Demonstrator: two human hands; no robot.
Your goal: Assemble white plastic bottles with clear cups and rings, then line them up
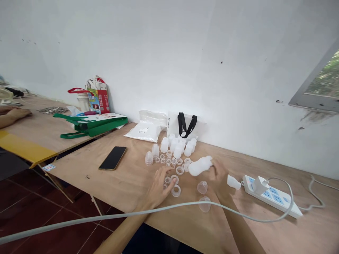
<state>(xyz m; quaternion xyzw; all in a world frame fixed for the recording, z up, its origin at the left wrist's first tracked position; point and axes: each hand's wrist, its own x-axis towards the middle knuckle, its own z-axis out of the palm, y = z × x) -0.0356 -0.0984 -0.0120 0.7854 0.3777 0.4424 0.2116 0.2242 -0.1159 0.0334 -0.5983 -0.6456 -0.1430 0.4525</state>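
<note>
Soft, even light brightens the wall [148,63] behind the phone [112,158]; the floor [26,204] below left of it is dim. Right of the phone, the right hand [219,174] looks slightly blurred, and the far window [324,83] looks skewed by wide-angle distortion.

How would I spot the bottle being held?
On the wooden table, find the black-handled white bag. Nearer the camera and to its right, the person's right grip holds a white bottle. It is tipped sideways and held, whereas the bottles clustered by the bag stand upright.
</note>
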